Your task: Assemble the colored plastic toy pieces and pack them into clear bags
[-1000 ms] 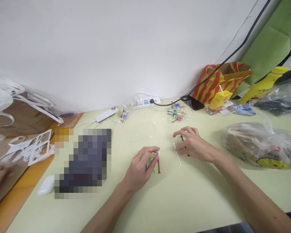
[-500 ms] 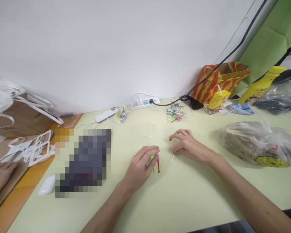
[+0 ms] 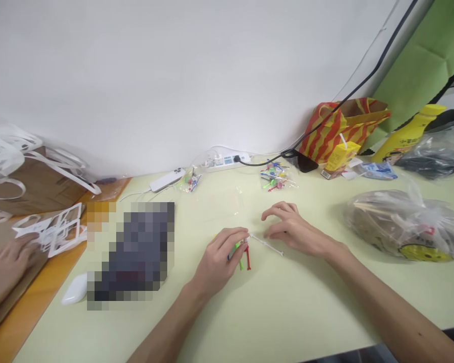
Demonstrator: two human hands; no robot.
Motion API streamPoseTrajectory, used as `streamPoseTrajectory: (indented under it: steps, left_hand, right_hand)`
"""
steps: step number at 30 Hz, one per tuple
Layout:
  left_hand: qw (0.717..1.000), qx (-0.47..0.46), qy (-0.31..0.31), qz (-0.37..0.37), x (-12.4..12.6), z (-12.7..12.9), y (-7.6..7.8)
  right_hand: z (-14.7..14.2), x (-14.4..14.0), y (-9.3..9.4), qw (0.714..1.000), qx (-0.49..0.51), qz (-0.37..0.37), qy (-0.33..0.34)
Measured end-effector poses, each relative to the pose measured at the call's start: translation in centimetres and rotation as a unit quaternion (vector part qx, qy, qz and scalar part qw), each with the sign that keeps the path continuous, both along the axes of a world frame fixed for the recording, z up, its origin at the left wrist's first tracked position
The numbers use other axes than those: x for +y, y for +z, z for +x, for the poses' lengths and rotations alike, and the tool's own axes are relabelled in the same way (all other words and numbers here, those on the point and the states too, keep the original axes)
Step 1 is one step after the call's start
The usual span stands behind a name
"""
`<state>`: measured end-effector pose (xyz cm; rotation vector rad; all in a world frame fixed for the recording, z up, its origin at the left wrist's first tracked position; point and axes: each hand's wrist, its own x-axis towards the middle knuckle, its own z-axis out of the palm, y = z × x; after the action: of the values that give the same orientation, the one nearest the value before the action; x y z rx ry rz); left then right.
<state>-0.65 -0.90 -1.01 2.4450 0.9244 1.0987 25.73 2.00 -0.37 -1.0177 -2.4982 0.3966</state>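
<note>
Working over the pale green counter [image 3: 272,312].
My right grip [image 3: 265,227] stands apart, my left grip [image 3: 247,239] together. Between them lies a white rod [image 3: 269,245], probably light, stiff and smooth, best taken mid-shaft; its long axis slants from beside my left grip rightward and toward me. A red stick [image 3: 248,260] and a green stick [image 3: 241,264] poke out below my left grip, which clamps what looks like a small pale piece [image 3: 246,240].

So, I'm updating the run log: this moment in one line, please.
left hand: pinching small white piece; right hand: open; white stick: between hands; red stick: beside left hand
</note>
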Motion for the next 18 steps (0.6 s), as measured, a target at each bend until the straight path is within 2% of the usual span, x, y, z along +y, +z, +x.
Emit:
streamPoseTrajectory:
  steps: [3, 9, 18]
  left_hand:
    - [1.0, 0.0, -0.004, 0.0, 0.0, 0.0, 0.0]
    - [1.0, 0.006, 0.001, 0.0, 0.0, 0.0, -0.1]
    - [1.0, 0.003, 0.004, 0.003, 0.0, -0.1, 0.1]
  right_hand:
    - [0.3, 0.2, -0.2, 1.0, 0.002, 0.004, -0.012]
    - [-0.4, -0.1, -0.3, 1.0, -0.013, -0.011, 0.024]
    - [-1.9, -0.8, -0.3, 1.0, -0.018, -0.018, 0.005]
